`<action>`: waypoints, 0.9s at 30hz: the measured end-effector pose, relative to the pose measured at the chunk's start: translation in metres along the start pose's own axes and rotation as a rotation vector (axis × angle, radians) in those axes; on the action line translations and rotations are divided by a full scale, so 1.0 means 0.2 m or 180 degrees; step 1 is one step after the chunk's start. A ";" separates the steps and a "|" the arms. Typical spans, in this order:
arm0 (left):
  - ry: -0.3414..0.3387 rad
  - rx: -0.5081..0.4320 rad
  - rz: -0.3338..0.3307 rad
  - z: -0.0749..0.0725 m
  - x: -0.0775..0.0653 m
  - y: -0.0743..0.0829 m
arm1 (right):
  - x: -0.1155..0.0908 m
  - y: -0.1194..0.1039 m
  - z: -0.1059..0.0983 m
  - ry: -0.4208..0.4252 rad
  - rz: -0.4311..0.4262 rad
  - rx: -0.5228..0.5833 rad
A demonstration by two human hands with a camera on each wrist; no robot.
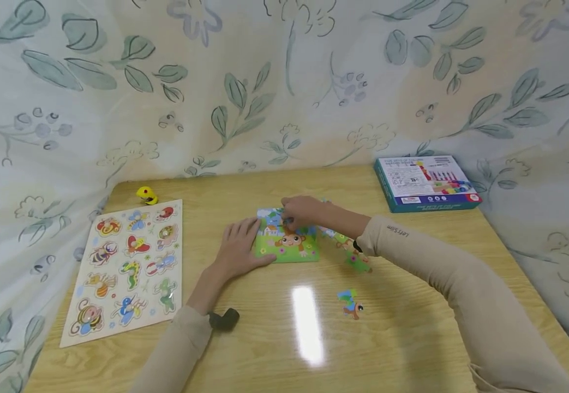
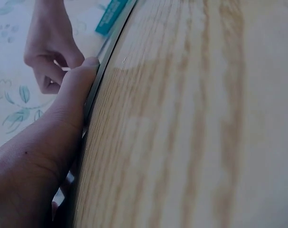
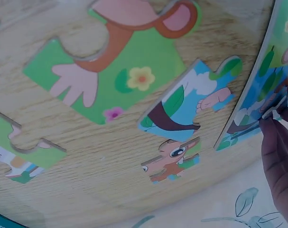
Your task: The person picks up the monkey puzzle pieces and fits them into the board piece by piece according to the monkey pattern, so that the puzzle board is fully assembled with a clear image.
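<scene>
A jigsaw puzzle board (image 1: 289, 255) with a printed monkey scene lies flat at mid-table. Along its left side rests my left hand (image 1: 237, 248), fingers stretched past the top left edge and thumb at the lower edge. My right hand (image 1: 301, 212) is over the board's upper part; in the right wrist view its thumb and fingers pinch a small puzzle piece (image 3: 275, 109) close over the printed surface. The fingers hide much of that piece. Loose puzzle pieces (image 3: 134, 80) lie right of the board, partly under the right forearm in the head view.
Two joined-looking pieces (image 1: 350, 305) lie nearer the front. A wooden insect peg puzzle (image 1: 122, 267) takes up the left side, with a small yellow toy (image 1: 147, 194) behind it. A boxed set (image 1: 429, 183) stands at the back right. Floral cloth (image 1: 284, 82) hangs behind the table.
</scene>
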State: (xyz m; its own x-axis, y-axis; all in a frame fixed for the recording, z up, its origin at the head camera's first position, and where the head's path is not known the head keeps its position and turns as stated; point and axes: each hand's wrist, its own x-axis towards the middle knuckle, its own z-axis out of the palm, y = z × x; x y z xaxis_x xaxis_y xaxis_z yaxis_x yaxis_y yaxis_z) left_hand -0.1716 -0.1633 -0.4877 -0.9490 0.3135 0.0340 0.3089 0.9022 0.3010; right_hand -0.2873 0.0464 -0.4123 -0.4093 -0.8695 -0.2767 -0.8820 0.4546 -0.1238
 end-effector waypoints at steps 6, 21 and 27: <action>0.0063 -0.0066 0.0006 0.00 0.00 0.00 | 0.00 0.00 0.00 0.0084 0.0046 0.0160; 0.0078 -0.0039 0.0010 0.00 0.00 0.00 | -0.10 0.05 0.08 0.0025 0.0364 0.0358; 0.0090 -0.0057 -0.0015 0.01 -0.01 0.01 | -0.12 0.04 0.10 -0.0093 0.0409 0.0195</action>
State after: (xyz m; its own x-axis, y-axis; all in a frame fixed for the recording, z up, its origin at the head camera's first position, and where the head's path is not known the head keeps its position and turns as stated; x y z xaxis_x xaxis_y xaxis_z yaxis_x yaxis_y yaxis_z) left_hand -0.1690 -0.1605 -0.4894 -0.9519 0.3006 0.0593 0.3034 0.8982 0.3181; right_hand -0.2808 0.0745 -0.4253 -0.5100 -0.7978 -0.3215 -0.8066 0.5734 -0.1432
